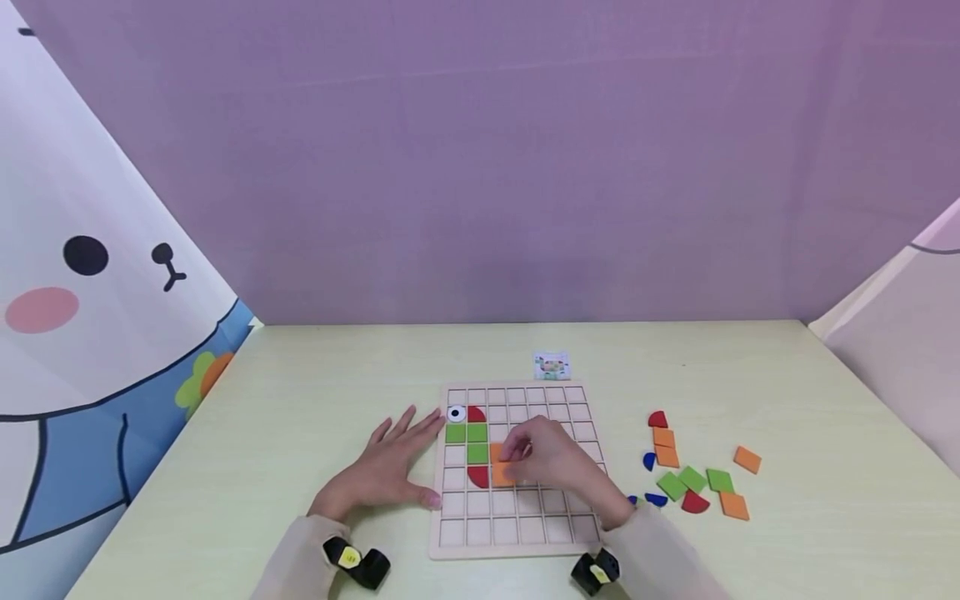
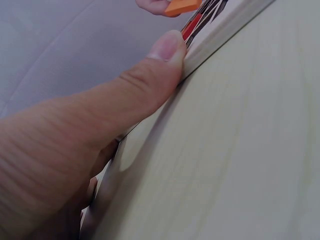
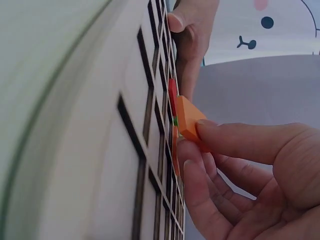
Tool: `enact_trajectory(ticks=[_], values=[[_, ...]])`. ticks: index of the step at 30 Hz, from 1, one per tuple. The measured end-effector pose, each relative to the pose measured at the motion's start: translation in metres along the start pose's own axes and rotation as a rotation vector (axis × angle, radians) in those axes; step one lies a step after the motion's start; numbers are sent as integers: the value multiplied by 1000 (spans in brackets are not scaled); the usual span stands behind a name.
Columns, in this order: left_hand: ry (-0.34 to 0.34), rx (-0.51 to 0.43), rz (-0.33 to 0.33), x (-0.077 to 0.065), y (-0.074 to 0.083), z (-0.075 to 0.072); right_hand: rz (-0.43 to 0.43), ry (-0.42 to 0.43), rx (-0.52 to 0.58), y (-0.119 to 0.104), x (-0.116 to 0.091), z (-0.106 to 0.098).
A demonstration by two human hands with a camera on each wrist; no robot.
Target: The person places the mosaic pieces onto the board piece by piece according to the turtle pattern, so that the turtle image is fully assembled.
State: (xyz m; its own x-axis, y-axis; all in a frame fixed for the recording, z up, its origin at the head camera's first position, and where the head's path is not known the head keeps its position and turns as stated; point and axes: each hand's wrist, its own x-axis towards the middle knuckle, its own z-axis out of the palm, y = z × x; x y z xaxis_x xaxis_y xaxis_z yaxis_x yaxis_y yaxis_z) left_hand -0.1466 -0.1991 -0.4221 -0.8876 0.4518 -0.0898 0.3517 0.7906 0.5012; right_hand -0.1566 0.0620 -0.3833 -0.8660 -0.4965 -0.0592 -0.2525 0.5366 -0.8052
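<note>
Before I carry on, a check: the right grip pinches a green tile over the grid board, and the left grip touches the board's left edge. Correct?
Not quite: the tile pinched by the right grip over the grid board is orange, not green, as the right wrist view shows. The rest stands.

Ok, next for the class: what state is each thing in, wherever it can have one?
Grid board: flat, partly filled
Left hand: fingers spread, thumb touching the board's edge
Right hand: pinching an orange tile
Orange tile: held, raised off the board
Eye tile: set in the board
Loose pieces: scattered right of the board
Picture card: lying beyond the board
</note>
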Motion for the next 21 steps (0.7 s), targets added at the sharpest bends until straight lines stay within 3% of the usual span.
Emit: enact_trajectory(ticks=[21], values=[[5, 10, 19, 0, -1, 1, 48, 8, -48, 0, 4, 5]])
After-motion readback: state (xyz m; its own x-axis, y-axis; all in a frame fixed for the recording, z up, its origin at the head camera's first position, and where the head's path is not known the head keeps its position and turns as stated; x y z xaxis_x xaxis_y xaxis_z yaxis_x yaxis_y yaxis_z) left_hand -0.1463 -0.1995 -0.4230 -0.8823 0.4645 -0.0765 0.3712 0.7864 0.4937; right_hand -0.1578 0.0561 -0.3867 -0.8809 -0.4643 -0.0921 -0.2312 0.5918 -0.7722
